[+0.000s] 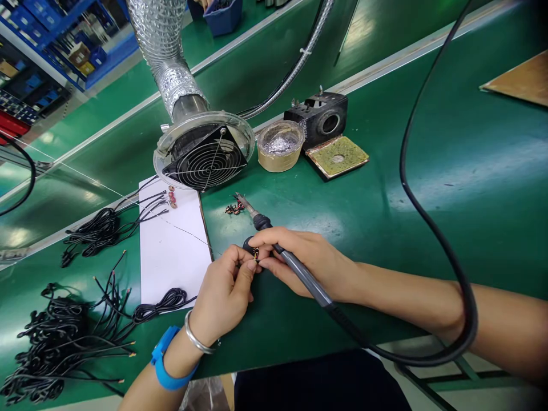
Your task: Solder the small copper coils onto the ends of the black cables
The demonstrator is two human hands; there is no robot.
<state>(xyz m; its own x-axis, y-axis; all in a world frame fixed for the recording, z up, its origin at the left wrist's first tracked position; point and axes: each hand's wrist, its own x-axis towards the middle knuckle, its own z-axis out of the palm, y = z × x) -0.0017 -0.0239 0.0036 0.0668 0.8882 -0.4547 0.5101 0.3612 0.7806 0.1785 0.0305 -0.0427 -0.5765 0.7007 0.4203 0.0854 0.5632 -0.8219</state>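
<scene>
My right hand (306,260) grips a soldering iron (295,268) like a pen, its tip pointing up-left toward a few small copper-wound parts (234,209) on the green table (385,217). Its fingertips also pinch a tiny component (255,253) together with my left hand (225,294), which is closed on the same piece. The iron's black cord (422,211) loops around my right forearm. My left wrist carries a blue strap and a metal bangle.
A fume extractor fan (205,161) on a foil duct stands behind the hands. Behind it to the right are a tape roll holding solder bits (280,145), a black iron stand (321,117) and a yellow sponge (338,157). White paper (171,251) and bundles of black wires (64,337) lie at left.
</scene>
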